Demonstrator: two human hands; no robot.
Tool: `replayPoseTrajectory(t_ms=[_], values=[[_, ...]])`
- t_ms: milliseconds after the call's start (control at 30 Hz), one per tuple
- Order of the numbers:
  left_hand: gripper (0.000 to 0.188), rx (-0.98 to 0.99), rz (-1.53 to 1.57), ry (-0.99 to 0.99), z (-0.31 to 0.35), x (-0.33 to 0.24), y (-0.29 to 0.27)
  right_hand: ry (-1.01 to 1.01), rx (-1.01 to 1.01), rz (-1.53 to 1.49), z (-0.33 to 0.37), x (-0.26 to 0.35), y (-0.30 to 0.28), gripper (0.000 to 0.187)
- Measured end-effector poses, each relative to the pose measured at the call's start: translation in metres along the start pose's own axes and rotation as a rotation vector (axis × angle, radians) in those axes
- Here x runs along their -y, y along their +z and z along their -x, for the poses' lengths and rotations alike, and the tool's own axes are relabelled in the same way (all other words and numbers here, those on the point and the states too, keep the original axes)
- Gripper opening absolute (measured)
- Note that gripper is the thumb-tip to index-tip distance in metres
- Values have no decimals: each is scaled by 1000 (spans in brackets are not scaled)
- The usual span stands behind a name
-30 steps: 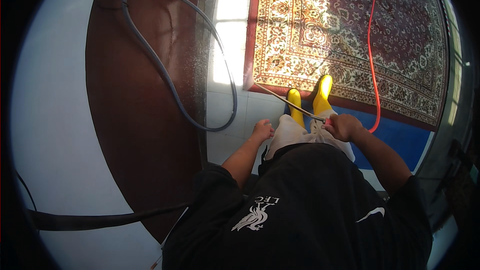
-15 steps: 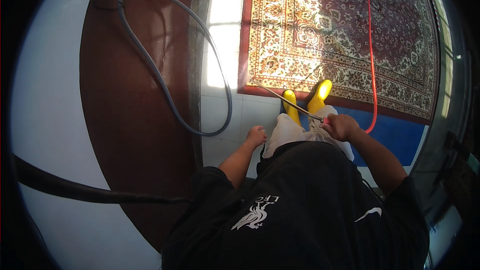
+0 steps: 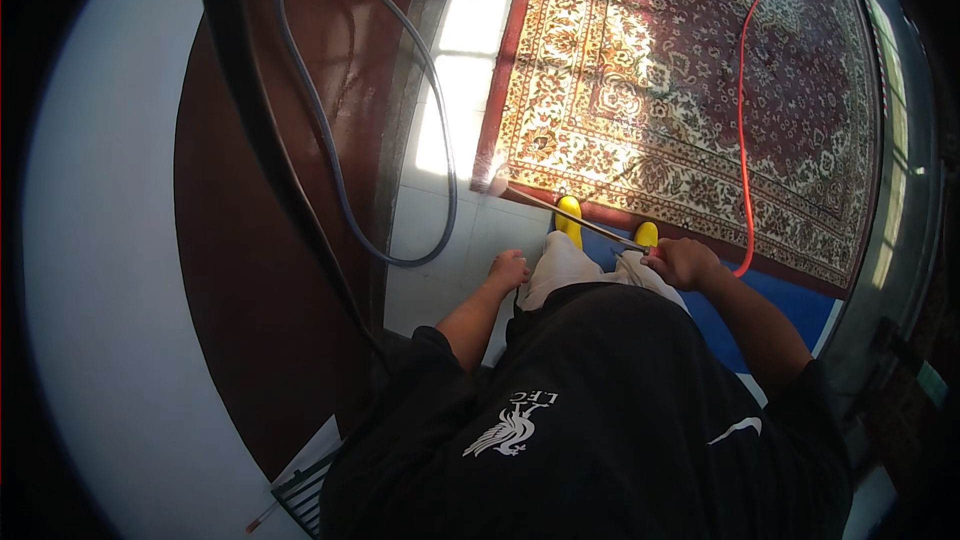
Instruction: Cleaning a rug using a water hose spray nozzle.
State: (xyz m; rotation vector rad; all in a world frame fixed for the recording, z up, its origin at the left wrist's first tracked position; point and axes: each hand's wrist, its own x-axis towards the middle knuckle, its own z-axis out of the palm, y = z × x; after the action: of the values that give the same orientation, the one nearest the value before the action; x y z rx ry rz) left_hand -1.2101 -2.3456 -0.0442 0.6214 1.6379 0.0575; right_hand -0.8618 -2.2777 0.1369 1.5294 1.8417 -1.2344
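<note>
My right hand point(image 3: 684, 264) is closed round the red grip of a spray wand point(image 3: 575, 217). Its thin metal tube slants away to the left, over one of my yellow boots. A pale mist shows at its tip, by the near left corner of a patterned red and cream carpet point(image 3: 640, 80). From behind my right hand a red hose point(image 3: 745, 160) runs up across the carpet. Beside my left hip my left hand point(image 3: 509, 268) hangs with its fingers curled in; whether anything is inside them is hidden.
A looped grey hose point(image 3: 322, 120) lies at left over a dark red surface point(image 3: 250, 270) and pale tiles point(image 3: 430, 225). My yellow boots point(image 3: 568, 222) stand at the carpet's near edge, by a blue sheet point(image 3: 760, 325). A black cable point(image 3: 270, 155) hangs at left; a green slatted thing point(image 3: 305, 490) is lower left.
The wand's tip has come nearer and slightly left, and mist now shows there. My boots have shifted. The black cable at left has swung upward in view.
</note>
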Motion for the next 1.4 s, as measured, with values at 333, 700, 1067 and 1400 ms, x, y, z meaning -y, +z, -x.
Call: replayPoseTrajectory(t_ms=[333,700,1067,1400], values=[[42,-102,165,-142,53,21,96,-128,-154,-137,42,-116,23,50],[43,-126,66,-57,63,62,178,180,-98,-15,175,-312,41,44],[42,-131,285,-116,95,42,172,98,-77,-10,135,-284,49,43],[40,-112,273,-153,83,59,116,47,-45,-15,61,-167,59,47]])
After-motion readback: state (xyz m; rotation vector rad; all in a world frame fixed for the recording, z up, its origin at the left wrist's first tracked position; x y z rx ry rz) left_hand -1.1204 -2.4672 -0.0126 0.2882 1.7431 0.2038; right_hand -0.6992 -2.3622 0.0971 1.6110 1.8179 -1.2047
